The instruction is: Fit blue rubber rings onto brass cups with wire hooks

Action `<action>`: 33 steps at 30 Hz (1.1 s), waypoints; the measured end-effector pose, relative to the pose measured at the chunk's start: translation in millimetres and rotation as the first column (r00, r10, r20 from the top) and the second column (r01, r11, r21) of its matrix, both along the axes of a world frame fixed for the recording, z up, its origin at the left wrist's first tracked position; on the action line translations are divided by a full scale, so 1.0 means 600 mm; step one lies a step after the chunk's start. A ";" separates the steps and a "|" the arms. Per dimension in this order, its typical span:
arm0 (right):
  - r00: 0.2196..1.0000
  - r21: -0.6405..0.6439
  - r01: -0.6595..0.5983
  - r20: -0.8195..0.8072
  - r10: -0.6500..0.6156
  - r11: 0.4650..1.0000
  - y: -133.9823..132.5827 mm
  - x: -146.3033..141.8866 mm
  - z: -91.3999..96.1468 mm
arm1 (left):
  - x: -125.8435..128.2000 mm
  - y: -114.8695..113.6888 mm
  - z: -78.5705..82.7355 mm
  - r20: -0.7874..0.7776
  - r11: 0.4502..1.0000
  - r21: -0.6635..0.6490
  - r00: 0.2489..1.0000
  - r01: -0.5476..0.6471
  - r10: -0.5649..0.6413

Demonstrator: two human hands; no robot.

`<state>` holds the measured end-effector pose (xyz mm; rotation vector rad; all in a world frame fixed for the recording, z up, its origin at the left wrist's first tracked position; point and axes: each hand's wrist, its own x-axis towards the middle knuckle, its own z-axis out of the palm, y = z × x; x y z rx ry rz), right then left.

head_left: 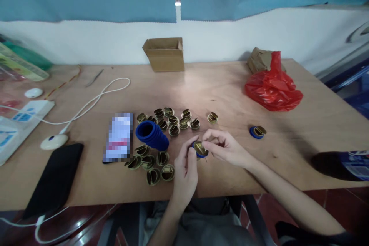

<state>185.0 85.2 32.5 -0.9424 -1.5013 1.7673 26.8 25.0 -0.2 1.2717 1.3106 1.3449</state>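
Observation:
Between my hands is a round brass-coloured fitting [199, 148] with a blue ring around its edge, just above the table. My left hand [186, 166] grips it from the left side, thumb and fingers closed on its rim. The fingertips of my right hand [223, 147] are pinched together at its upper right edge; whether they grip the fitting or the ring, I cannot make out. Left of my hands stands a leaning stack of blue rings [152, 135]. Several bare brass fittings [173, 120] lie around it. Another fitting with a blue ring [257, 132] rests farther right.
A phone with a lit, blurred screen [118, 137] and a dark phone [54, 178] on a white cable lie left. An open cardboard box [166, 59] stands by the wall. To the right are a red plastic bag [273, 88] and a dark bottle [340, 165] lying at the edge.

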 end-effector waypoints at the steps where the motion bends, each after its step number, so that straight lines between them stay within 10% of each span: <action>1: 1.000 -0.003 0.000 0.003 0.000 1.000 0.000 0.001 0.000 | 0.000 0.000 0.000 0.002 1.000 -0.001 1.000 0.001 -0.001; 33: 0.999 -0.064 -0.006 0.043 0.008 0.998 -0.005 -0.001 0.004 | -0.003 0.013 0.002 0.330 0.964 -0.218 0.941 0.150 -0.072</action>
